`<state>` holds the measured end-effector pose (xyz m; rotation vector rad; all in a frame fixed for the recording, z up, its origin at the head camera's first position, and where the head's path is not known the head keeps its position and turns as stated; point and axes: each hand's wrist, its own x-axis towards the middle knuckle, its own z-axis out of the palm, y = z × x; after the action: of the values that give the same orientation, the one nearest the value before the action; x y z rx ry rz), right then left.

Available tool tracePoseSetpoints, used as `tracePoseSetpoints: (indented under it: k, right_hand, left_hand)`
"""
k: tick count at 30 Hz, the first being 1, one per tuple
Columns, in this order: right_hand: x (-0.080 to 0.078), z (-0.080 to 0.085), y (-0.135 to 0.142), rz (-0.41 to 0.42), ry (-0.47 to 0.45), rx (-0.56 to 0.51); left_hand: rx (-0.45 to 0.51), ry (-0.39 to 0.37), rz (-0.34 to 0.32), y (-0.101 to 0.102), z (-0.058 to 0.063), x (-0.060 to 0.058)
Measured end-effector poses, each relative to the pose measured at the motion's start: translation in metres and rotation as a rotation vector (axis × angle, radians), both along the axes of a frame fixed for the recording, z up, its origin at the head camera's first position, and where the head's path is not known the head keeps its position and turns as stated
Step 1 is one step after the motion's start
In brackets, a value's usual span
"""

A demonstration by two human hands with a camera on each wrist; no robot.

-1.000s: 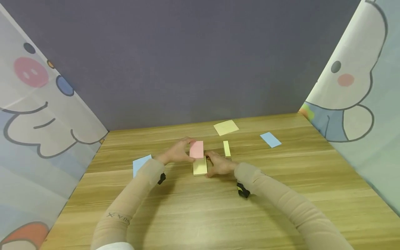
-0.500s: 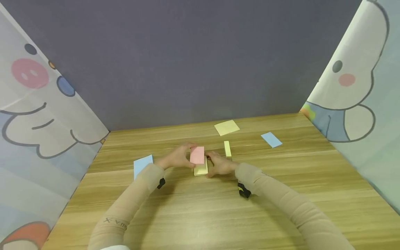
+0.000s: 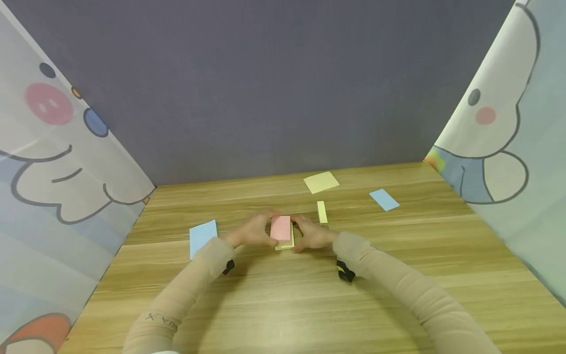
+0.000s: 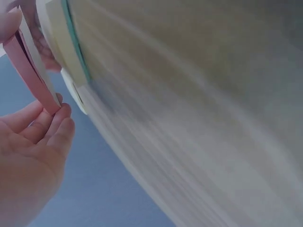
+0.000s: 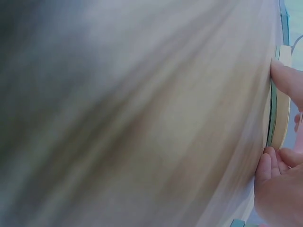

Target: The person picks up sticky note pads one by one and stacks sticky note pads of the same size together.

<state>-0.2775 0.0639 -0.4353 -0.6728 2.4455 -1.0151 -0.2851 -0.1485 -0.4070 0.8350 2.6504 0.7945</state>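
My left hand [image 3: 254, 231] pinches a pink sticky note pad [image 3: 280, 228] between thumb and fingers. In the left wrist view the pink pad [image 4: 35, 78] is tilted, with a pale layer along one side, close over the stack. Beneath it lies a yellow sticky note pad [image 3: 286, 245], its near end and right side showing past the pink one. My right hand [image 3: 313, 234] holds this yellow pad at its two ends, thumb at one and fingertips [image 5: 269, 158] at the other. A teal layer [image 5: 272, 111] runs under the yellow pad [image 5: 283, 109] in the right wrist view.
On the wooden table [image 3: 283, 300], a narrow yellow block [image 3: 322, 212] is just beyond the right hand. A yellow sheet [image 3: 321, 182] lies at the back, a blue one [image 3: 384, 199] to the right. Another blue sheet [image 3: 202, 238] is beside the left wrist. A grey wall [image 3: 283, 88] stands behind.
My left hand has brought the pink pad nearer to me and over the yellow pad, which it now mostly covers. The right hand has kept its place at the yellow pad.
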Motion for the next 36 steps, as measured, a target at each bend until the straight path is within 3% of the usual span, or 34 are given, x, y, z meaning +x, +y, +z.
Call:
tracePoseSetpoints:
  k: [17, 27, 36]
  right_hand:
    - [-0.0006, -0.0004, 0.0006, 0.04, 0.031, -0.006]
    - [0.0002, 0.0014, 0.0004, 0.013, 0.004, -0.009]
    - [-0.0005, 0.002, -0.0001, 0.006, 0.012, 0.009]
  left_hand:
    - [-0.027, 0.031, -0.017, 0.0028, -0.0064, 0.0047]
    - [-0.038, -0.012, -0.019, 0.0057, -0.0076, 0.0061]
    - [-0.054, 0.014, -0.033, 0.0065, -0.0095, 0.0072]
